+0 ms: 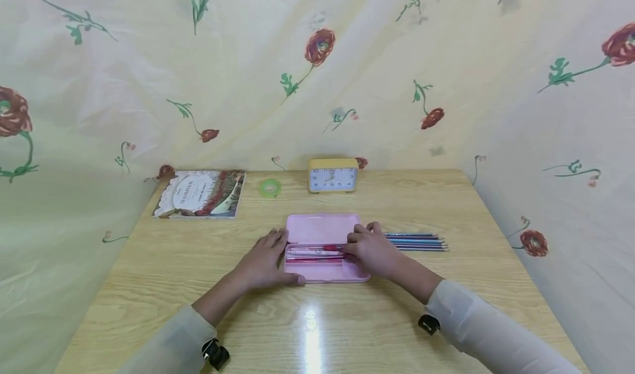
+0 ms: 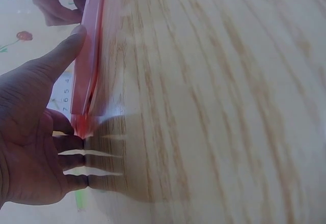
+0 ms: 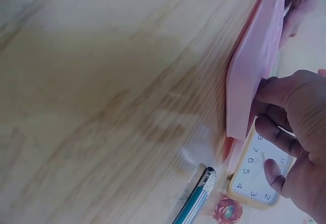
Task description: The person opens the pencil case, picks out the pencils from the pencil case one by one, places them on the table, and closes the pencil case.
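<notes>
A pink pencil case [image 1: 322, 229] lies with its lid folded back on the wooden table. Inside are several pens and pencils [image 1: 312, 252], pink, white and red, along the rear compartment. My left hand [image 1: 265, 261] rests at the case's left end, thumb on the near edge and fingers spread along the side; the left wrist view shows fingertips touching the tabletop. Bent over the case's right end, my right hand [image 1: 372, 250] has its fingers dipped inside, at the ends of the pens. Whether they pinch one is hidden, also in the right wrist view.
Several blue and dark pencils [image 1: 416, 242] lie side by side right of the case. Behind it stand a yellow clock [image 1: 332, 175] and a green tape roll [image 1: 270, 187]. A book [image 1: 198, 194] lies at the back left. A flowered cloth [image 1: 248, 76] hangs behind the table.
</notes>
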`<state>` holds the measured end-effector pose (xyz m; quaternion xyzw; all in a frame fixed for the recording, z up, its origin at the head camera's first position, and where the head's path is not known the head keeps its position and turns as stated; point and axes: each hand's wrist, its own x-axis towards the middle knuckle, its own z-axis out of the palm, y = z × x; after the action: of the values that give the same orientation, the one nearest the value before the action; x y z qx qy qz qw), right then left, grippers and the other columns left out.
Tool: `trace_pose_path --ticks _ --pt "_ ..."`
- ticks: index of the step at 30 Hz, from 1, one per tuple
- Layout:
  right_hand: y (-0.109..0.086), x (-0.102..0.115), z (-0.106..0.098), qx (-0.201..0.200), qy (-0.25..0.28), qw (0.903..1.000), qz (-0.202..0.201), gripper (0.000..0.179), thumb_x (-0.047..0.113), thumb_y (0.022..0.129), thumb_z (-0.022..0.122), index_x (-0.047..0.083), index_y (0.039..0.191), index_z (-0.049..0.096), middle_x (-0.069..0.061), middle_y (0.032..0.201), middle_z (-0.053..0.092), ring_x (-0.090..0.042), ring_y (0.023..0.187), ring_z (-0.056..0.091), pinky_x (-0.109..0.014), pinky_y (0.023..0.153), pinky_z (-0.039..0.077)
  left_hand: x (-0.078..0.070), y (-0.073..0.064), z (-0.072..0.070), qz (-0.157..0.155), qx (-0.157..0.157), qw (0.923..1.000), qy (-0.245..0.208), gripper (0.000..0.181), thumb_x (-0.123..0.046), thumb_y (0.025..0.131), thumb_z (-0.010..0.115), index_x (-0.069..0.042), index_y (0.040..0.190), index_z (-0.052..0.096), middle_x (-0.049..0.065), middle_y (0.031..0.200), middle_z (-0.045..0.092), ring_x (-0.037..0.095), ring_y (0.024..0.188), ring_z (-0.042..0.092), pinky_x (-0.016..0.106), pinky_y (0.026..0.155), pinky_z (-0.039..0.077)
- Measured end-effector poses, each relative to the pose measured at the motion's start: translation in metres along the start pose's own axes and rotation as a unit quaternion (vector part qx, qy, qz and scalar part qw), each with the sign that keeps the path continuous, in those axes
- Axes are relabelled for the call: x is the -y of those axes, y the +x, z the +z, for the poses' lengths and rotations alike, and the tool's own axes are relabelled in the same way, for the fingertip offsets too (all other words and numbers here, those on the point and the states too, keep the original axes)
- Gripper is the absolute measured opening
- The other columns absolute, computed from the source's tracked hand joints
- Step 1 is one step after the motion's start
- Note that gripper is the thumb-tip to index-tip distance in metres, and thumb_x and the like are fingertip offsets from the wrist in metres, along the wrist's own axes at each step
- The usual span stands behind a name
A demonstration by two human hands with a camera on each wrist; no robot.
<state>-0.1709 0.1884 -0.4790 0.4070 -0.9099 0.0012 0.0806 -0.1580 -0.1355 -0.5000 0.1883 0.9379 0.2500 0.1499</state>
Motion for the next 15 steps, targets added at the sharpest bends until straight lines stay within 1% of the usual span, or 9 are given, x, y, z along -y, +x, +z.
trace_pose_path --ticks 8,12,15 --pt "0.0036 0.0025 -0.0003 0.012 0.005 0.9999 0.001 0.015 0.016 0.094 0.089 0.018 0.109 0.087 0.002 0.095 0.079 -0.019 0.093 0.061 -0.055 0.090 0.054 0.0004 0.0008 0.0003 -0.002 0.001 1.0000 0.003 0.135 -0.078 0.082 0.084 0.000 0.174 0.023 0.018 0.185 0.022 0.042 0.173 0.014 0.058 0.142 0.016" --pt "0.0056 -0.0008 0.0010 0.011 0.008 0.9998 -0.014 0.016 0.015 0.093 0.089 0.019 0.108 0.087 0.003 0.095 0.080 -0.019 0.092 0.060 -0.052 0.090 0.054 0.0012 0.0019 0.0002 -0.001 -0.002 1.0000 0.003 0.136 -0.078 0.081 0.084 0.000 0.174 0.023 0.018 0.185 0.022 0.042 0.173 0.015 0.058 0.141 0.016" --pt "0.0063 -0.0034 -0.0008 0.005 0.009 0.9994 -0.034 0.018 0.015 0.091 0.091 0.018 0.108 0.086 0.003 0.096 0.079 -0.018 0.092 0.057 -0.049 0.089 0.053 0.0009 0.0020 -0.0002 0.000 -0.003 1.0000 0.003 0.136 -0.077 0.081 0.085 0.000 0.174 0.023 0.019 0.185 0.022 0.043 0.173 0.015 0.058 0.141 0.016"
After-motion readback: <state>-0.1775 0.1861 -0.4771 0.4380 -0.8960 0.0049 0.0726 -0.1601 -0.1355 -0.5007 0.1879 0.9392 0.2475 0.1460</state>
